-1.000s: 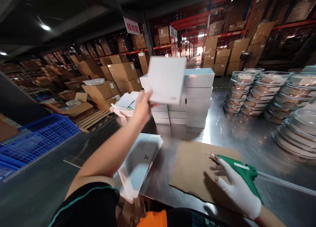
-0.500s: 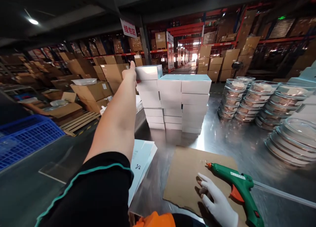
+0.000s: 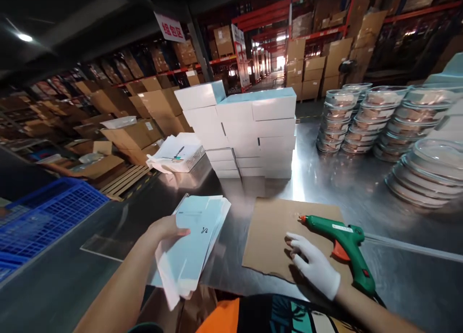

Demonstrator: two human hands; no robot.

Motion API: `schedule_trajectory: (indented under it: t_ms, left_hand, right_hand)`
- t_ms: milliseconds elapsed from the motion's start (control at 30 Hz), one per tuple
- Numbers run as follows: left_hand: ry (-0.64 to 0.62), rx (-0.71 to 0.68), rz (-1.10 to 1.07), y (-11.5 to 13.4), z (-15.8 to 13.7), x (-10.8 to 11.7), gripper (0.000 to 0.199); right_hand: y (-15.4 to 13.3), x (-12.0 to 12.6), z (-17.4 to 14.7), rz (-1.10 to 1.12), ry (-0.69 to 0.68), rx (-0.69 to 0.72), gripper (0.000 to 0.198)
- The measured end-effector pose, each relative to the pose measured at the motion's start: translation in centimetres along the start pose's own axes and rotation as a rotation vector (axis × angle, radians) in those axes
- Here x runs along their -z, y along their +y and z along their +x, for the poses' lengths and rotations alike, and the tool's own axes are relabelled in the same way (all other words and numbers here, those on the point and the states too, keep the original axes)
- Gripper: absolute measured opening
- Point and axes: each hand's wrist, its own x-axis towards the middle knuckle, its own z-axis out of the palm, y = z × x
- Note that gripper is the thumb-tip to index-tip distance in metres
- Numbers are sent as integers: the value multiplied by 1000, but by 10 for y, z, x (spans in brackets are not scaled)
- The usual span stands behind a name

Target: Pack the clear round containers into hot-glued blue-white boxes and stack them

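My left hand (image 3: pixel 169 228), bare, is at the left edge of a stack of light-blue flat sheets (image 3: pixel 197 234) marked with a black squiggle. Its thumb lies on top and its fingers are out of sight under the edge, where the near-left sheets lift and blur. My right hand (image 3: pixel 314 264) wears a white glove with some fingertips uncovered. It hovers or rests over a brown cardboard sheet (image 3: pixel 267 236), fingers loosely bent and apart, holding nothing. Just beyond it a green hot glue gun (image 3: pixel 340 236) with an orange trigger lies on its side, its tip over the cardboard.
A wall of stacked white boxes (image 3: pixel 242 125) stands at the table's far side. A white basket (image 3: pixel 181 154) with papers and a pen sits left of it. Stacked clear-lidded round containers (image 3: pixel 338 123) and lids (image 3: pixel 427 178) line the right. A blue crate (image 3: pixel 50 217) is at left.
My left hand has come down from the top left of the white box wall to the light-blue sheets and taken their edge. My right hand stays near the glue gun. The view has tilted slightly.
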Motion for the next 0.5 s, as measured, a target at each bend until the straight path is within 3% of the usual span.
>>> schedule_trajectory:
  t_ms: [67,133,200,267,367,433,500]
  left_hand:
    - [-16,126,158,-21,-3,5,43]
    - [56,213,255,-27,0,13,47]
    - [155,215,221,-19,0,20,47]
    - [177,146,98,2,-6,23,49]
    - [8,38,-309,51,-29,11,63]
    - [-149,-10,-583,84,-50,-10,69]
    - [-314,-63,-699,105,-74,-41,68]
  right_hand:
    - [0,-1,1,-4,11,22,31]
    - [2,-1,2,1,26,35,31]
    - [2,1,2,-2,19,38,33]
    - [-3,4,4,1,-24,24,41]
    - [-28,11,11,88,-98,-45,72]
    - [-55,19,20,176,-98,-55,96]
    - [-84,30,29,266,-47,10,107]
